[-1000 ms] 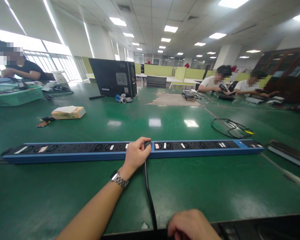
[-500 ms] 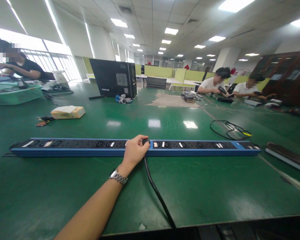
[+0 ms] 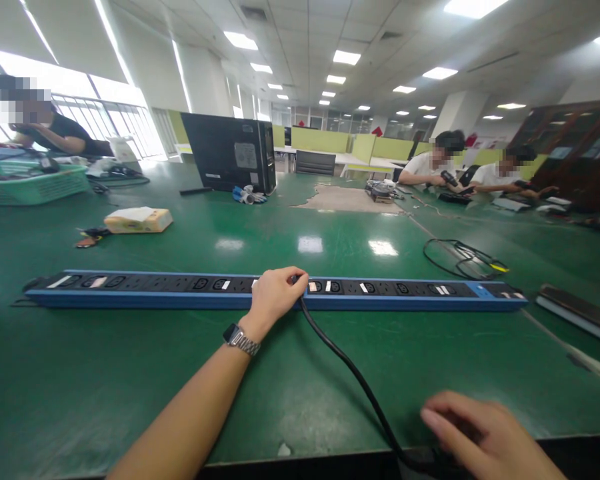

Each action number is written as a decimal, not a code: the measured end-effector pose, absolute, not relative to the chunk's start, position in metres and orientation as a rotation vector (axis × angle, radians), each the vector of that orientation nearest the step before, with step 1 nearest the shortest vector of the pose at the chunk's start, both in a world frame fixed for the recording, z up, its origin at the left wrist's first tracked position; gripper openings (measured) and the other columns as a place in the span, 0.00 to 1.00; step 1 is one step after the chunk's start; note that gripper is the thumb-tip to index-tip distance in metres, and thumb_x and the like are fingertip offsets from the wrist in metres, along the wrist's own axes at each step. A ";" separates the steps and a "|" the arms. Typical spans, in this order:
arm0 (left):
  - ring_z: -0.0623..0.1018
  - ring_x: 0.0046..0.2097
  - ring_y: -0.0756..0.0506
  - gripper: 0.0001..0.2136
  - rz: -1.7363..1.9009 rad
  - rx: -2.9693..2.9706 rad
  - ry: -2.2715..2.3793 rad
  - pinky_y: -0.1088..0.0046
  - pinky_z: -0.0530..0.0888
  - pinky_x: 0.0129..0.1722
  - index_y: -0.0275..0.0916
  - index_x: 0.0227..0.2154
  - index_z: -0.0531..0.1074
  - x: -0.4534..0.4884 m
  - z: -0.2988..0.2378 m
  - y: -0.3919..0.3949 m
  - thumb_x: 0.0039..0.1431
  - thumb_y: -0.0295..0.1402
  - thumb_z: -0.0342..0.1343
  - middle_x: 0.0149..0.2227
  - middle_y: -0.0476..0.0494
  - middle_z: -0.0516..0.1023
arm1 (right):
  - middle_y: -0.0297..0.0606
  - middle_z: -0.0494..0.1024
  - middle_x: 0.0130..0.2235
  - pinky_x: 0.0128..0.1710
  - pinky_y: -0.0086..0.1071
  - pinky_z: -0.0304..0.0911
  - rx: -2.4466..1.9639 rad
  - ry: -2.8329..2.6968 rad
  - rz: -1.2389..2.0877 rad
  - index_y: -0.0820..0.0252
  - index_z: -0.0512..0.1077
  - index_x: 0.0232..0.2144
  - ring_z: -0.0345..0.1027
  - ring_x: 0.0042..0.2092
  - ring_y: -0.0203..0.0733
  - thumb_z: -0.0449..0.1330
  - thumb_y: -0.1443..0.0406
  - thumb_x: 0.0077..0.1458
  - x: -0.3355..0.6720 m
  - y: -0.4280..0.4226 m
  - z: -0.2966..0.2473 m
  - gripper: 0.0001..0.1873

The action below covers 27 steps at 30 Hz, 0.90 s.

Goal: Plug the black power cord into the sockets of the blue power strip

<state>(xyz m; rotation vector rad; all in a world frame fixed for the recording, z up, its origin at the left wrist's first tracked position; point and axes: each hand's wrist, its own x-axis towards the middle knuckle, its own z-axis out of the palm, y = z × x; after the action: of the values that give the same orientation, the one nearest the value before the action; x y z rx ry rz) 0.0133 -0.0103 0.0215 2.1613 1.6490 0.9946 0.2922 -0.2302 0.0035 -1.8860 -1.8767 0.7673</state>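
A long blue power strip [image 3: 145,300] with a black row of sockets lies crosswise on the green table. My left hand [image 3: 279,292], with a watch on its wrist, is closed around a black plug [image 3: 295,279] at the strip's middle. Its fingers hide most of the plug and the socket below. From the plug a thick black cable [image 3: 350,363] curves down and right, over the table's front edge. Near that edge at lower right is my right hand [image 3: 485,430], loosely curled, with a gap between thumb and forefinger and nothing visible in it. The cable runs close beside it.
Beyond the strip lie a tissue pack [image 3: 139,220], a coiled black cable [image 3: 463,259] and a black computer case [image 3: 225,153]. A dark bar-shaped object [image 3: 580,313] is at right, a green basket [image 3: 40,183] at left. Several people sit around the table.
My right hand has come into view at lower right. The cable now bends farther right. My left hand stays on the plug, its wrist slightly turned.
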 end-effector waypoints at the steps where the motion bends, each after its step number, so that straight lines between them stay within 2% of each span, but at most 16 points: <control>1: 0.74 0.28 0.47 0.13 1.017 2.153 1.612 0.74 0.60 0.26 0.44 0.32 0.80 0.013 0.019 -0.009 0.55 0.43 0.52 0.27 0.47 0.79 | 0.35 0.76 0.24 0.27 0.29 0.60 -1.826 -1.879 0.772 0.52 0.77 0.28 0.68 0.27 0.39 0.52 0.50 0.56 0.278 -0.215 0.014 0.19; 5: 0.72 0.28 0.49 0.15 1.058 2.134 1.499 0.75 0.62 0.27 0.40 0.27 0.77 0.011 0.010 0.001 0.58 0.41 0.49 0.24 0.49 0.77 | 0.34 0.76 0.27 0.26 0.27 0.58 -1.629 -1.822 0.887 0.58 0.75 0.35 0.67 0.27 0.35 0.55 0.50 0.54 0.222 -0.138 0.034 0.19; 8: 0.72 0.27 0.49 0.16 1.063 2.148 1.440 0.75 0.62 0.27 0.40 0.28 0.76 0.007 0.005 0.005 0.61 0.42 0.46 0.25 0.50 0.77 | 0.35 0.75 0.24 0.16 0.25 0.51 -1.512 -1.674 1.310 0.62 0.72 0.34 0.63 0.19 0.31 0.49 0.46 0.56 0.184 -0.081 0.028 0.26; 11: 0.73 0.30 0.48 0.18 1.059 2.239 1.446 0.73 0.64 0.31 0.41 0.30 0.77 0.002 0.002 0.005 0.63 0.42 0.43 0.27 0.48 0.78 | 0.35 0.73 0.20 0.13 0.24 0.48 -1.299 -1.566 1.611 0.64 0.71 0.30 0.61 0.17 0.31 0.48 0.43 0.55 0.154 -0.044 0.016 0.30; 14: 0.74 0.36 0.45 0.18 1.091 2.357 1.729 0.68 0.64 0.38 0.41 0.30 0.77 -0.003 0.002 0.003 0.64 0.40 0.42 0.31 0.45 0.79 | 0.34 0.70 0.16 0.13 0.23 0.47 -1.254 -1.389 1.568 0.65 0.70 0.22 0.60 0.15 0.29 0.53 0.43 0.51 0.139 -0.032 0.002 0.29; 18: 0.74 0.43 0.43 0.14 1.042 2.456 1.948 0.63 0.62 0.46 0.44 0.33 0.76 -0.004 0.000 0.000 0.63 0.36 0.45 0.37 0.45 0.79 | 0.32 0.72 0.18 0.12 0.22 0.47 -1.172 -1.280 1.635 0.64 0.71 0.28 0.61 0.15 0.29 0.57 0.46 0.49 0.136 -0.037 -0.006 0.25; 22: 0.74 0.41 0.43 0.14 0.868 2.511 1.962 0.63 0.62 0.44 0.43 0.33 0.76 -0.002 -0.001 -0.001 0.63 0.36 0.44 0.37 0.46 0.79 | 0.30 0.71 0.17 0.13 0.23 0.51 -1.031 -1.211 1.595 0.63 0.69 0.25 0.61 0.15 0.29 0.59 0.46 0.46 0.136 -0.039 -0.007 0.24; 27: 0.75 0.41 0.43 0.14 0.832 2.525 1.975 0.63 0.63 0.44 0.43 0.33 0.75 -0.001 0.000 0.000 0.63 0.36 0.43 0.36 0.45 0.79 | 0.30 0.71 0.17 0.12 0.23 0.50 -0.941 -1.201 1.558 0.63 0.69 0.24 0.57 0.14 0.28 0.60 0.47 0.46 0.136 -0.036 -0.009 0.23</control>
<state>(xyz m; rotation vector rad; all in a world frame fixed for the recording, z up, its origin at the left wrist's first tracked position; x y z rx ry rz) -0.0010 -0.0004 0.0004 2.5255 1.9752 0.8319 0.1356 -0.0357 -0.0093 -0.9411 -1.2014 1.5585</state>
